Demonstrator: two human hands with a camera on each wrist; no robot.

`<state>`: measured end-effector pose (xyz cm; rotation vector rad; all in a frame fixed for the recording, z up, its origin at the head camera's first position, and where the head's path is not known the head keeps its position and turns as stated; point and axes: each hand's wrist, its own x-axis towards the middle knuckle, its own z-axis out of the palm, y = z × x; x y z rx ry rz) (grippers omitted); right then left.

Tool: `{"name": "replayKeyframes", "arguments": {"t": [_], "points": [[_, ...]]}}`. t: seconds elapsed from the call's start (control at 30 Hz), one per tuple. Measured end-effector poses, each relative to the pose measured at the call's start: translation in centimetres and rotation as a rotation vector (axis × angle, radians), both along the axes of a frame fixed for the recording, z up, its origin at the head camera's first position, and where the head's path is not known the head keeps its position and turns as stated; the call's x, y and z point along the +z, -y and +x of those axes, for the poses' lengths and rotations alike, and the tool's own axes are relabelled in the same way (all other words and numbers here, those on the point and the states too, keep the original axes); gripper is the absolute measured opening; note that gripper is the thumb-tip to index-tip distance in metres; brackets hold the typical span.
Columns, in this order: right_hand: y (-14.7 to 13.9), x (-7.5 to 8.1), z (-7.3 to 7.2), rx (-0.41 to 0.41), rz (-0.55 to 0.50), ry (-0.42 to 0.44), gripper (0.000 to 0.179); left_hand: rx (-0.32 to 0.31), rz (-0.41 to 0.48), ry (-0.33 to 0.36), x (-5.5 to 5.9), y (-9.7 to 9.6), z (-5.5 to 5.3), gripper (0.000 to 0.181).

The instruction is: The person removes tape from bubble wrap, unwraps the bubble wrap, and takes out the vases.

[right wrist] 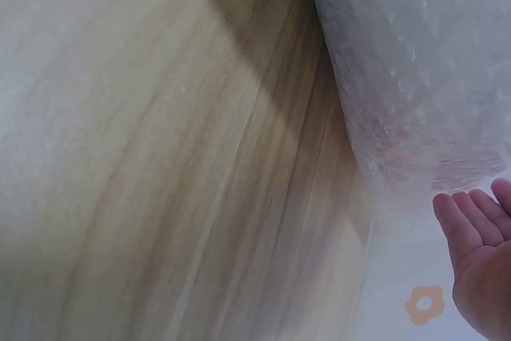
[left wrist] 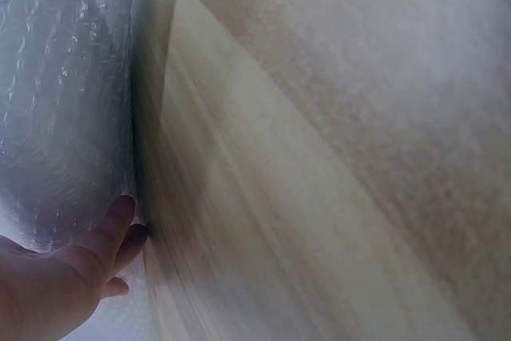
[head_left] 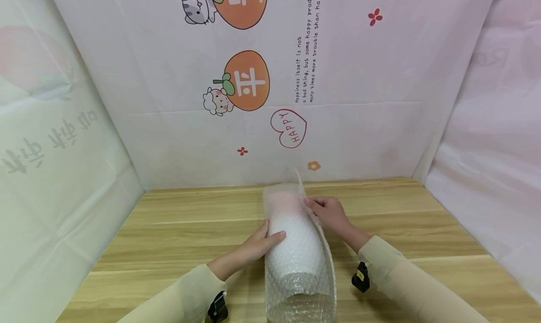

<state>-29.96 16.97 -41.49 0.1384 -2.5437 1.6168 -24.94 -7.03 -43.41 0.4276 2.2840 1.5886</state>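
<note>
Using the right hand to pinch a raised edge of bubble wrap, and the left hand, spread against the side, to steady the vase between them. Apparently only partway wrapped: covered on top, but loose along the pinched edge and open at the near end, short of both hands, so probably left to close.

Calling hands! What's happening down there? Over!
Left hand on bubble wrap over white vase-like object. Right hand pinching wrap's right edge. Wrap's near end extends past object. No blockage seen.
</note>
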Motion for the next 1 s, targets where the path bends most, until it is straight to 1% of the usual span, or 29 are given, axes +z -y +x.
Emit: {"name": "replayKeyframes", "arguments": {"t": [0.2, 0.33, 0.43, 0.57, 0.83, 1.0], "points": [[-0.2, 0.0, 0.0, 0.019, -0.014, 0.011, 0.041, -0.001, 0.006, -0.003, 0.0, 0.0, 0.0, 0.098], [-0.6, 0.1, 0.0, 0.049, -0.033, 0.027, 0.048, -0.006, 0.009, 0.001, -0.1, 0.0, -0.1, 0.098], [-0.9, 0.2, 0.1, 0.056, -0.031, 0.037, 0.052, -0.007, 0.008, 0.001, -0.1, 0.0, -0.1, 0.098], [-1.3, 0.1, 0.0, 0.060, -0.024, 0.040, 0.051, -0.004, 0.003, 0.000, -0.2, 0.0, -0.1, 0.099], [-2.2, 0.2, 0.0, 0.072, -0.073, 0.028, 0.040, 0.005, -0.012, 0.003, -0.1, 0.0, -0.1, 0.099], [-2.8, 0.1, -0.1, 0.069, -0.071, 0.037, 0.039, 0.013, -0.019, 0.002, 0.0, -0.1, 0.0, 0.099]]}}
